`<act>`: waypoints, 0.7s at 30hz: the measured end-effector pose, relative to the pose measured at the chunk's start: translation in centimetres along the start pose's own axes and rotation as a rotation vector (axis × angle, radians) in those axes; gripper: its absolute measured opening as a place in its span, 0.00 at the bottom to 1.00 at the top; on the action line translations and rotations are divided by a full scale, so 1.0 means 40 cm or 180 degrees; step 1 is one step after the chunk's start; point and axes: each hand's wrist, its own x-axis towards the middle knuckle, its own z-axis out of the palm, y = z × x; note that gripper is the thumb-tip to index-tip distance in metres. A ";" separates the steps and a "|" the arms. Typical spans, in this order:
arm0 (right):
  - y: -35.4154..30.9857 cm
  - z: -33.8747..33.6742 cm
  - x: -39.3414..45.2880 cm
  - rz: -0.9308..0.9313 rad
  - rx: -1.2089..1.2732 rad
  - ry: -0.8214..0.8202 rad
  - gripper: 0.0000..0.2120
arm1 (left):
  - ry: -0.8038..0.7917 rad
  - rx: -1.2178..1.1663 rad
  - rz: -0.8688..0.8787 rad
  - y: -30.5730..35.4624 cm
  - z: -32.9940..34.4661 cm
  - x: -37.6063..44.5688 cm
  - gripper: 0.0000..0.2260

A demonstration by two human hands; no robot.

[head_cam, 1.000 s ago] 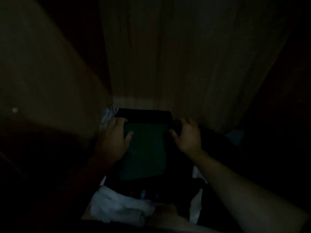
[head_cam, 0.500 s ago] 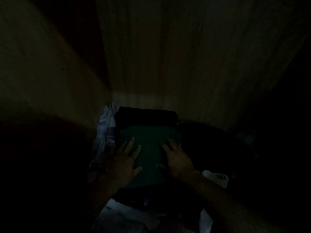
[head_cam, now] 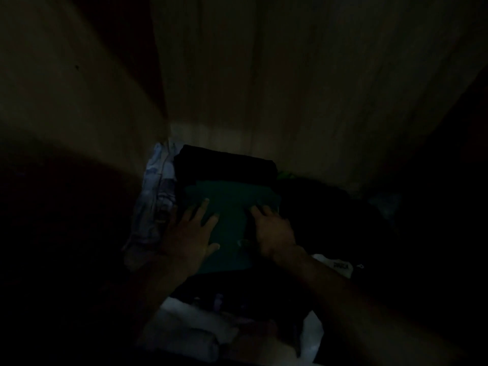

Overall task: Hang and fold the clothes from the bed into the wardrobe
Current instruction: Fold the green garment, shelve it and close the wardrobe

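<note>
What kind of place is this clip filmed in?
Probably inside a dim wardrobe: wooden panels enclose a corner, with a folded green garment, a folded black garment behind it, and white clothes nearer.

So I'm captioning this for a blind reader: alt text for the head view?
Both hands, left hand and right hand, press flat on a folded green garment in a dim wardrobe, a folded black garment lying just behind it.

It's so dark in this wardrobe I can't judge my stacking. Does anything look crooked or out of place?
Nothing clearly wrong. Both hands, left and right, lie flat on the folded green garment, which sits squarely before a folded black one. A pale printed cloth is bunched against the left wall.
</note>
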 end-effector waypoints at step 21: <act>-0.248 -0.684 -0.504 0.0028 0.0504 -0.0676 0.37 | 0.0320 -0.1007 0.0023 0.014 -0.776 -0.424 0.31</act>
